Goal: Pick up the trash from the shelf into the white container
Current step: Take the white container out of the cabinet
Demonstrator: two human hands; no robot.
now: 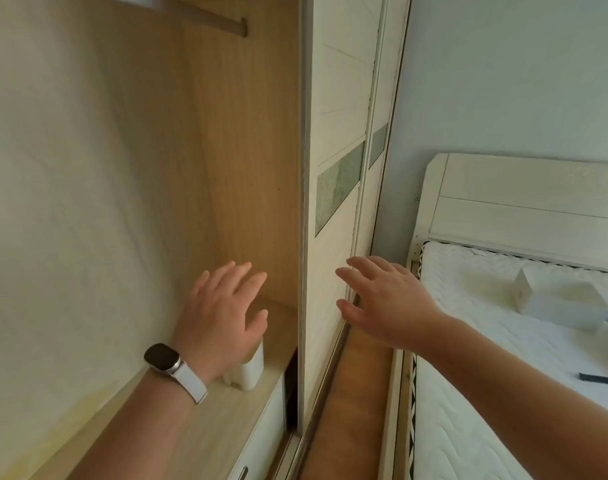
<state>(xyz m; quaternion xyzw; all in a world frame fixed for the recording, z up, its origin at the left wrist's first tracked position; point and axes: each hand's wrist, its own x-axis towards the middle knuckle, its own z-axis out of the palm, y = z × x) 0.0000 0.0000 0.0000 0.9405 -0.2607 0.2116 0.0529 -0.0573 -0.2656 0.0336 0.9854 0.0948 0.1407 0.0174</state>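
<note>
Head view has us looking into an open wardrobe, with our left hand point(223, 313), a white-strapped smartwatch point(172, 367) on its wrist, spread flat at lower centre of the frame and our right hand point(382, 299) spread to its right, in front of the pale sliding wardrobe door point(330, 202). Both hands are released, fingers apart, grasping nothing. The only loose item we can see on the light wooden shelf point(226, 420) is a small white upright plastic object point(252, 368) standing just below and partly behind our left palm; whether it is the trash or the container, we cannot tell. Its long axis runs vertical. It lies directly under the left hand, while the right hand is well apart from it, on the far side of the door edge. So we judge the left hand the nearer one, needing a short drop downward to close round it. At right of the frame lies a white quilted mattress point(503, 341) with a pale rectangular box point(551, 292) on it.
</note>
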